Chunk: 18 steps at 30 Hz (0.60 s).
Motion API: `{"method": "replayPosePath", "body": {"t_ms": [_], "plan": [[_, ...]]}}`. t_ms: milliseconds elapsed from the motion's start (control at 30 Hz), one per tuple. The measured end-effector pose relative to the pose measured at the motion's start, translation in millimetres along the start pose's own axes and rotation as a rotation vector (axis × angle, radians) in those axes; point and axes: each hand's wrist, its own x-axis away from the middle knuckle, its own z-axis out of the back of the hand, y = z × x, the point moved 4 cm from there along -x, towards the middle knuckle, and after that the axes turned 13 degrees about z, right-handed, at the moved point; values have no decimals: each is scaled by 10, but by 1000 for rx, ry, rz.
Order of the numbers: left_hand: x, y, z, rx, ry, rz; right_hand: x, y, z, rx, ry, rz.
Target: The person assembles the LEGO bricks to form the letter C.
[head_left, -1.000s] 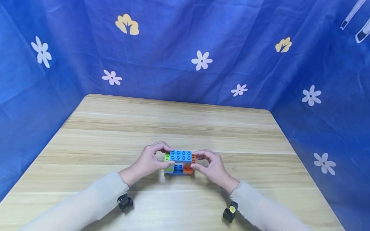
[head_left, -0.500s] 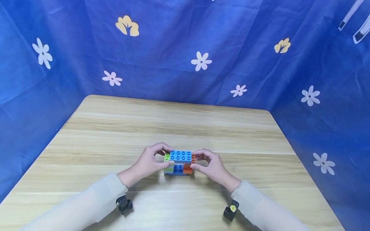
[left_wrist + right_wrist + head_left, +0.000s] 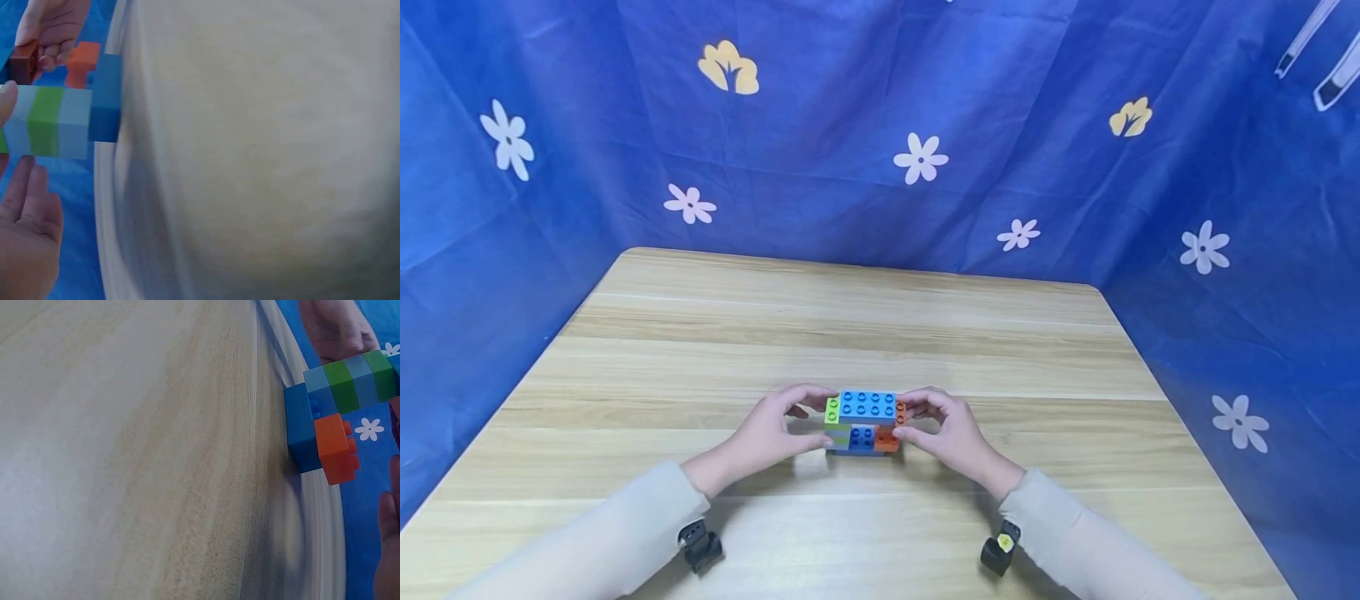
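Observation:
A small structure of plastic toy bricks stands on the wooden table. On top lies a long light-blue brick (image 3: 867, 405), spanning a green brick (image 3: 832, 408) at left and a red-orange brick (image 3: 901, 412) at right. Lower down, an orange brick (image 3: 334, 450) sits on a blue base brick (image 3: 301, 428), beside the striped green and light-blue stack (image 3: 47, 122). My left hand (image 3: 767, 433) holds that stack's left end, thumb in front and fingers behind. With thumb and fingertips, my right hand (image 3: 951, 433) pinches the upper red-orange brick at the right end.
The wooden table (image 3: 865, 325) extends around the bricks to its rounded far corners. A blue cloth (image 3: 820, 125) with white flowers and yellow trees surrounds it. Black wrist cameras (image 3: 700, 547) hang below both sleeves.
My left hand has slid left and downward, from the top blue brick's edge to the green stack's side. The right hand and the bricks have stayed nearly in place.

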Motion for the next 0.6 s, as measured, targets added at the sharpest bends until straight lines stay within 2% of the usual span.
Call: {"method": "replayPosePath", "body": {"t_ms": [100,267,367,467,600], "plan": [[24,-42,-20,-25,4,1,21,100,-3,-7,7,3],[44,-61,-39,-14,5,16,33,103,0,-5,2,34],[54,-67,-40,13,-19,50,31,87,3,6,-10,51],[37,-78,-37,64,-52,96,10,96,16,16,4,35],[-44,-115,-33,159,-71,175,-62,186,32,10,54,-59]]}}
